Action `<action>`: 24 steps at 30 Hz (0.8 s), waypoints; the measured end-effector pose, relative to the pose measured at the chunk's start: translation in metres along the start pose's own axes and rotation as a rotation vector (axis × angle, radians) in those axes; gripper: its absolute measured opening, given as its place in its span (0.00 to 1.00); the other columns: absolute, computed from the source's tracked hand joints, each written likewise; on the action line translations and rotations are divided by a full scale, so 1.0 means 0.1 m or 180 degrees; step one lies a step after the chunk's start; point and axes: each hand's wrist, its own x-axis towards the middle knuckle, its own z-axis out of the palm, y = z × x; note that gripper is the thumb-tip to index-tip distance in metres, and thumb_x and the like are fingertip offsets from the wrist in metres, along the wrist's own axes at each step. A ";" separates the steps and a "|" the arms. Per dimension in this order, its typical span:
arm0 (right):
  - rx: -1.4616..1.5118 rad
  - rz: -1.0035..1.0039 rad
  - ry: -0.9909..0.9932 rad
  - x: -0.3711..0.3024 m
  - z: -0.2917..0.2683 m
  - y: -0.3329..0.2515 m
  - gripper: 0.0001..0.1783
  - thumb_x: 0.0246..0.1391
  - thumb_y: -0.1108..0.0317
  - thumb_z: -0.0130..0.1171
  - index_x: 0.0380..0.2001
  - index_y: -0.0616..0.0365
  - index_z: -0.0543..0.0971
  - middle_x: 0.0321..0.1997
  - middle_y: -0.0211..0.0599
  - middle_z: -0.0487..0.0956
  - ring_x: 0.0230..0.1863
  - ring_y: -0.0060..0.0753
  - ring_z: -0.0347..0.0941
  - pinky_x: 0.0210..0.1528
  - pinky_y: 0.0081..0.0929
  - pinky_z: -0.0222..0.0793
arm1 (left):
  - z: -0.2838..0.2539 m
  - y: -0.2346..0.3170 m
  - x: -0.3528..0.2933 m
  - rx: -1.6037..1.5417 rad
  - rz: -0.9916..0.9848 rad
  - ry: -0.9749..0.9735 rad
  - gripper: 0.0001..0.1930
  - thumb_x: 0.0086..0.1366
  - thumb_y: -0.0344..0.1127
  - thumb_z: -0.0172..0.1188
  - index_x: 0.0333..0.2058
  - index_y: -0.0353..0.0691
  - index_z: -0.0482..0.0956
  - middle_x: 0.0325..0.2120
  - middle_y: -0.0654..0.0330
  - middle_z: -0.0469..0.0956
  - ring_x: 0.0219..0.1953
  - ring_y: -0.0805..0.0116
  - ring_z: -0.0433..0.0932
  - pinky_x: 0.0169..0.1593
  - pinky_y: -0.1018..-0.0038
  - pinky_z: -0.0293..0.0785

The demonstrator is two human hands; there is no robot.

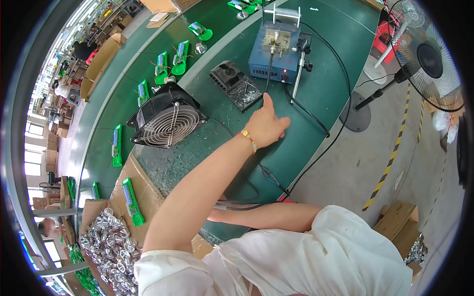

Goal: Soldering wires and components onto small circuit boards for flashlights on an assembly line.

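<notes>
Head view: left hand stretched over green tabletop, index finger extended near thin black cord hung from blue metal box, far side — grip cannot be told. Right hand mostly hidden by left forearm, near side — grip cannot be told.

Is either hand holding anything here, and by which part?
It cannot be told. The left hand reaches the lower visible end of the dark tube, any grip unclear; the left forearm mostly hides the right hand.
</notes>
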 end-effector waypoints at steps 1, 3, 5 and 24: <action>-0.0192 0.0039 -0.0049 -0.01 -0.01 -0.04 0.13 0.53 0.60 0.58 0.39 0.55 0.75 0.33 0.38 0.79 0.35 0.42 0.76 0.36 0.34 0.72 | 0.05 0.02 0.05 -0.0226 -0.0007 0.0041 0.48 0.58 0.43 0.54 0.62 0.21 0.31 0.26 0.51 0.80 0.31 0.50 0.79 0.41 0.63 0.74; -0.0278 0.0128 -0.0099 -0.02 -0.05 -0.15 0.13 0.53 0.60 0.57 0.38 0.56 0.75 0.32 0.39 0.79 0.35 0.42 0.76 0.36 0.35 0.71 | 0.17 0.08 0.04 -0.0178 0.0139 0.0285 0.48 0.57 0.40 0.55 0.62 0.20 0.30 0.25 0.51 0.79 0.29 0.53 0.78 0.38 0.64 0.74; -0.0322 0.0170 -0.0123 0.00 -0.09 -0.25 0.13 0.53 0.60 0.57 0.38 0.56 0.74 0.32 0.39 0.78 0.35 0.42 0.76 0.36 0.35 0.71 | 0.32 0.13 -0.05 0.0378 0.0385 0.0603 0.48 0.57 0.36 0.56 0.62 0.20 0.30 0.23 0.52 0.78 0.24 0.58 0.77 0.32 0.68 0.73; -0.0354 0.0251 -0.0159 0.09 -0.33 -0.50 0.14 0.53 0.59 0.56 0.37 0.57 0.73 0.30 0.41 0.77 0.33 0.45 0.75 0.34 0.37 0.70 | 0.12 0.25 0.42 -0.0847 -0.0097 0.0403 0.50 0.59 0.34 0.57 0.62 0.23 0.24 0.26 0.56 0.78 0.26 0.73 0.75 0.31 0.79 0.73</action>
